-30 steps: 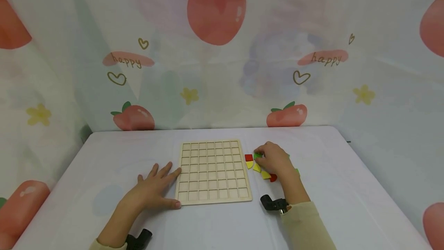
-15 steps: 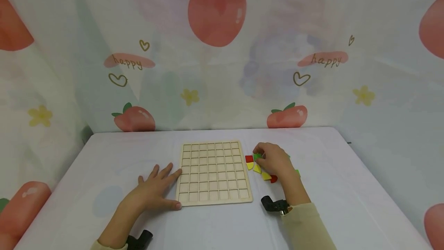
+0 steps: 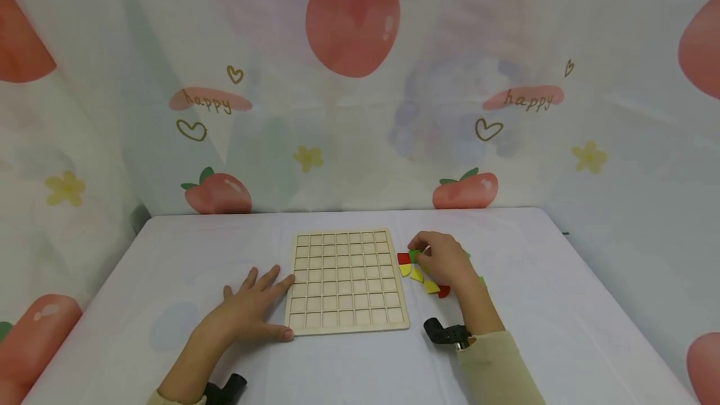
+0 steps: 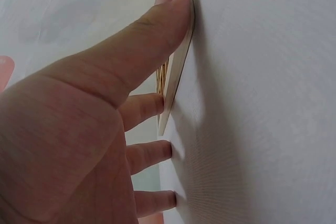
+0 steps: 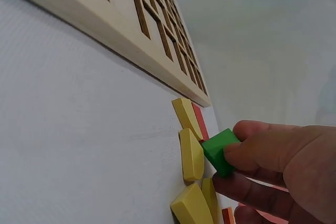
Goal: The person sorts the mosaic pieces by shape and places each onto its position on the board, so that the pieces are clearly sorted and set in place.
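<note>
A pale wooden grid board [image 3: 345, 281] with bare square cells lies flat on the white table. My left hand [image 3: 247, 308] rests at its left side, fingers spread, with thumb and index finger touching the edge; the thumb [image 4: 157, 30] lies on the rim in the left wrist view. Beyond the board's right edge, my right hand [image 3: 444, 259] pinches a green square tile [image 5: 220, 150] between thumb and fingers, raised at a tilt. Yellow tiles [image 5: 191, 156] and a red tile [image 3: 404, 259] lie right beside it.
Another red piece [image 3: 444, 292] lies near the right wrist, and bits of green show behind that hand. A black wrist camera [image 3: 444, 332] sits on the right forearm. A fruit-print cloth [image 3: 351, 111] hangs behind the table's far edge.
The right hand shifts slightly left with the green tile, toward the red one. The left hand stays put on the board's edge.
</note>
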Demonstrator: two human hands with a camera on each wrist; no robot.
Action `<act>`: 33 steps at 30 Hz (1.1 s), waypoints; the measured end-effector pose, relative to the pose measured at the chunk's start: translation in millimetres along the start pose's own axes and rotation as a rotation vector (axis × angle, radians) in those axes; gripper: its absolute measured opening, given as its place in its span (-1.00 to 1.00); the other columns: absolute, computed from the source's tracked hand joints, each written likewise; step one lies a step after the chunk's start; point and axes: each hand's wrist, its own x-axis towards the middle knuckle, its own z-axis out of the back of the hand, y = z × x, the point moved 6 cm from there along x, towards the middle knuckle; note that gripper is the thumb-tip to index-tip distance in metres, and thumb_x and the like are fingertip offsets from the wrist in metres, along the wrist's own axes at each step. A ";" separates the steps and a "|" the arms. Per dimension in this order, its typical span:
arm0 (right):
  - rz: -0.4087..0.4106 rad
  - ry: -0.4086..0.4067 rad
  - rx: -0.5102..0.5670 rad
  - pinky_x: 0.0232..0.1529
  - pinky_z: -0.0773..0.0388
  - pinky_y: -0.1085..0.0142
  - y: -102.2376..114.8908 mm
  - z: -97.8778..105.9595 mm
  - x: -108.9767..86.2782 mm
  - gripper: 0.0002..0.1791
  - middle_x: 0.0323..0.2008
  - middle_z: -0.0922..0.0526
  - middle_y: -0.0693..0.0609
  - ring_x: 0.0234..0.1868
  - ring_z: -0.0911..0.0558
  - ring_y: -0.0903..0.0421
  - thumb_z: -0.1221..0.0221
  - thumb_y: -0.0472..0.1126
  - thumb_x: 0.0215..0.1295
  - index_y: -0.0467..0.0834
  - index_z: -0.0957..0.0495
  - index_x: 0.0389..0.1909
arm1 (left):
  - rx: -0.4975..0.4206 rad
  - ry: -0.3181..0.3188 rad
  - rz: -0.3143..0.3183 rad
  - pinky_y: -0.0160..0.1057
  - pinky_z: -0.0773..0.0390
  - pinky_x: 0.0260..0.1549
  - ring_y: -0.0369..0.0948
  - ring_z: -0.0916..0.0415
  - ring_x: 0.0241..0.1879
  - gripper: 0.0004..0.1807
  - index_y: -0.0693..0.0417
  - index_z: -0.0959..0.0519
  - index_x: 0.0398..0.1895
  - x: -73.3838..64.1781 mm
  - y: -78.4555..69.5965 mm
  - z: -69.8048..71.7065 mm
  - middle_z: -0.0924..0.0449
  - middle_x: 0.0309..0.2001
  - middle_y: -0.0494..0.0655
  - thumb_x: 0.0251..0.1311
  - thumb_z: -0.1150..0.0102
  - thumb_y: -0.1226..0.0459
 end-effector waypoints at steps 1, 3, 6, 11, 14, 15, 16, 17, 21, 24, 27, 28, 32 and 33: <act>0.001 -0.001 0.007 -0.18 -0.53 0.17 0.3 0.1 -0.1 -0.84 -0.24 -0.66 0.08 -0.24 -0.54 0.07 -0.23 -0.26 0.29 0.02 -0.67 -0.16 | 0.001 0.000 0.001 0.72 0.06 0.06 0.41 0.13 0.49 0.18 -0.22 -0.22 0.54 -0.1 -0.2 0.1 -0.03 0.57 0.09 -0.23 -0.41 -0.38; 0.001 0.002 0.023 -0.17 -0.54 0.17 1.0 0.1 -0.7 -0.85 -0.23 -0.66 0.08 -0.23 -0.54 0.07 -0.23 -0.25 0.31 0.02 -0.68 -0.16 | 0.002 -0.001 0.007 0.71 0.06 0.07 0.40 0.14 0.49 0.18 -0.22 -0.22 0.54 -0.4 -0.3 0.0 -0.03 0.57 0.09 -0.23 -0.41 -0.38; -0.003 0.008 0.054 -0.15 -0.55 0.18 2.2 0.4 -1.3 -0.85 -0.19 -0.67 0.10 -0.22 -0.55 0.08 -0.23 -0.23 0.32 0.03 -0.68 -0.15 | 0.000 0.000 0.013 0.71 0.08 0.08 0.39 0.14 0.50 0.19 -0.23 -0.22 0.54 -0.6 -0.1 -0.6 -0.03 0.57 0.08 -0.24 -0.41 -0.38; -0.003 0.009 0.092 -0.14 -0.55 0.20 5.8 2.3 -2.5 -0.85 -0.14 -0.68 0.11 -0.20 -0.57 0.09 -0.23 -0.23 0.34 0.02 -0.68 -0.13 | -0.006 0.007 0.016 0.71 0.09 0.08 0.39 0.16 0.50 0.18 -0.24 -0.22 0.54 -0.4 1.1 -1.9 -0.03 0.58 0.07 -0.24 -0.42 -0.37; 0.005 0.003 0.104 -0.15 -0.55 0.21 8.0 3.4 -2.6 -0.85 -0.15 -0.68 0.11 -0.20 -0.58 0.10 -0.23 -0.23 0.34 0.02 -0.68 -0.13 | -0.009 0.010 0.016 0.71 0.09 0.08 0.39 0.16 0.50 0.18 -0.25 -0.21 0.54 -0.2 1.9 -2.8 -0.02 0.58 0.07 -0.24 -0.42 -0.37; 0.007 0.002 0.112 -0.15 -0.55 0.21 8.7 3.5 -2.6 -0.85 -0.15 -0.69 0.11 -0.20 -0.58 0.10 -0.23 -0.23 0.34 0.02 -0.68 -0.14 | -0.010 0.009 0.017 0.71 0.09 0.08 0.39 0.16 0.50 0.19 -0.25 -0.21 0.54 -0.2 2.1 -3.0 -0.02 0.58 0.07 -0.25 -0.42 -0.37; 0.010 0.002 0.118 -0.15 -0.55 0.21 9.2 3.6 -2.5 -0.86 -0.15 -0.69 0.11 -0.21 -0.58 0.10 -0.23 -0.23 0.34 0.02 -0.68 -0.14 | -0.011 0.010 0.017 0.71 0.09 0.08 0.39 0.16 0.50 0.19 -0.25 -0.21 0.54 -0.2 2.4 -3.4 -0.02 0.58 0.06 -0.25 -0.42 -0.37; 0.013 0.000 0.126 -0.15 -0.55 0.22 10.0 3.9 -2.4 -0.86 -0.16 -0.69 0.11 -0.21 -0.58 0.10 -0.23 -0.23 0.33 0.02 -0.68 -0.15 | -0.011 0.010 0.018 0.71 0.09 0.08 0.39 0.16 0.50 0.19 -0.26 -0.21 0.54 -0.2 2.6 -3.7 -0.02 0.58 0.06 -0.25 -0.42 -0.38; 0.055 -0.006 0.158 -0.18 -0.57 0.22 13.9 5.5 -2.1 -0.87 -0.18 -0.71 0.07 -0.24 -0.61 0.10 -0.22 -0.25 0.33 -0.03 -0.69 -0.17 | -0.008 0.010 0.023 0.71 0.11 0.09 0.39 0.16 0.50 0.19 -0.26 -0.21 0.54 0.2 2.9 -4.3 -0.02 0.58 0.06 -0.26 -0.42 -0.38; 0.082 -0.011 0.174 -0.19 -0.57 0.23 17.2 7.2 -2.3 -0.86 -0.20 -0.71 0.06 -0.26 -0.62 0.11 -0.21 -0.28 0.32 -0.05 -0.69 -0.17 | 0.000 0.012 0.030 0.70 0.11 0.10 0.38 0.16 0.51 0.20 -0.26 -0.21 0.54 1.6 3.4 -4.6 -0.02 0.58 0.05 -0.27 -0.41 -0.39; 0.094 -0.020 0.187 -0.20 -0.56 0.24 19.8 8.6 -1.8 -0.85 -0.22 -0.71 0.07 -0.27 -0.61 0.12 -0.20 -0.29 0.30 -0.05 -0.69 -0.19 | 0.006 0.009 0.032 0.70 0.11 0.11 0.38 0.16 0.51 0.20 -0.25 -0.21 0.54 2.8 3.2 -4.0 -0.01 0.58 0.05 -0.27 -0.41 -0.39; 0.098 -0.021 0.190 -0.21 -0.55 0.24 20.7 9.0 -1.6 -0.84 -0.22 -0.71 0.07 -0.27 -0.61 0.12 -0.20 -0.29 0.30 -0.04 -0.70 -0.19 | 0.006 0.009 0.032 0.70 0.11 0.11 0.38 0.16 0.51 0.20 -0.26 -0.21 0.54 3.2 3.3 -4.1 -0.01 0.58 0.05 -0.27 -0.41 -0.39; 0.108 -0.018 0.209 -0.22 -0.56 0.25 25.1 10.2 -1.2 -0.85 -0.22 -0.71 0.07 -0.26 -0.62 0.11 -0.21 -0.29 0.30 -0.04 -0.70 -0.20 | 0.010 0.006 0.029 0.70 0.09 0.09 0.39 0.15 0.50 0.20 -0.24 -0.21 0.54 3.3 2.7 -3.7 -0.02 0.58 0.07 -0.26 -0.42 -0.38; 0.105 -0.015 0.210 -0.22 -0.56 0.25 26.2 10.1 -1.3 -0.86 -0.22 -0.71 0.07 -0.26 -0.62 0.11 -0.21 -0.28 0.30 -0.04 -0.69 -0.20 | 0.012 0.005 0.029 0.70 0.09 0.09 0.39 0.15 0.50 0.20 -0.24 -0.21 0.54 3.2 2.7 -3.8 -0.02 0.58 0.07 -0.26 -0.42 -0.38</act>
